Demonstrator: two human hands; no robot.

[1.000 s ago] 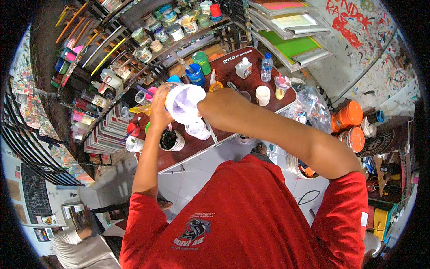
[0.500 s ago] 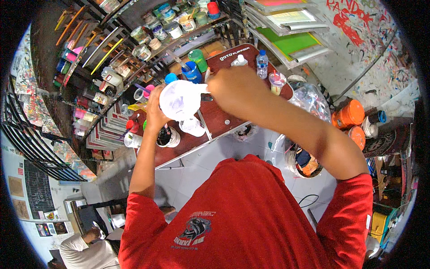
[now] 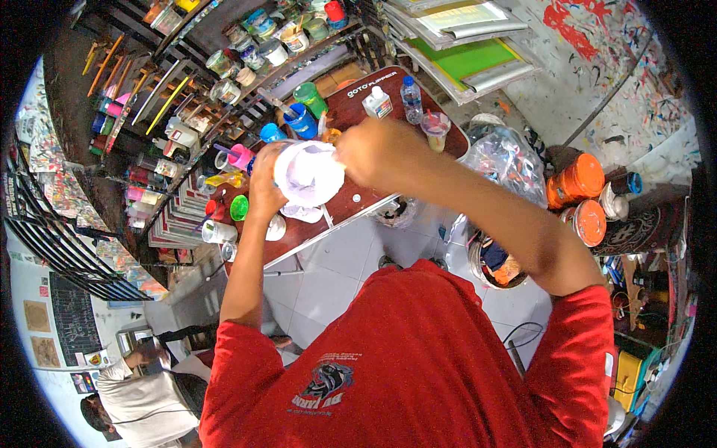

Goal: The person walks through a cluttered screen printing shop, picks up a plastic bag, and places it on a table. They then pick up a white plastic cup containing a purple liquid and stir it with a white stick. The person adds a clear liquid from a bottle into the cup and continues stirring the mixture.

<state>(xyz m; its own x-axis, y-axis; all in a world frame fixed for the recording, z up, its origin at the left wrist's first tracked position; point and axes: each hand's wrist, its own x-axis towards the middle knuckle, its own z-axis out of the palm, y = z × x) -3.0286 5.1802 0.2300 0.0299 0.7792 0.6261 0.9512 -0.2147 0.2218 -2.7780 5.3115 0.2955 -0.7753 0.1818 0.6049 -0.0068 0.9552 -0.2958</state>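
Note:
A white plastic tub point(image 3: 312, 178) is held above the table, its mouth tilted toward me and whitish-lilac paint smeared inside. My left hand point(image 3: 266, 183) is closed around its left side. My right hand point(image 3: 373, 155) is at the tub's right rim, fingers curled; whatever they hold is hidden and blurred. Below the tub lies a pale, paint-smeared lid or dish point(image 3: 303, 214). Behind it stand a blue tub with a brush-like tool point(image 3: 301, 122), a green tub point(image 3: 310, 97) and a blue-capped container point(image 3: 272, 133).
The dark red table point(image 3: 299, 240) also holds a white jug point(image 3: 378, 103), a water bottle point(image 3: 411, 101) and a drink cup point(image 3: 435, 130). Paint pots crowd the shelves point(image 3: 280, 69). Orange buckets point(image 3: 573, 181) and a rag bucket point(image 3: 494, 261) stand right. Another person point(image 3: 149, 399) is lower left.
The tub and both hands have shifted slightly right and down in view. A pale strip that showed between the tub and my right hand is now hidden. The person at lower left has changed posture.

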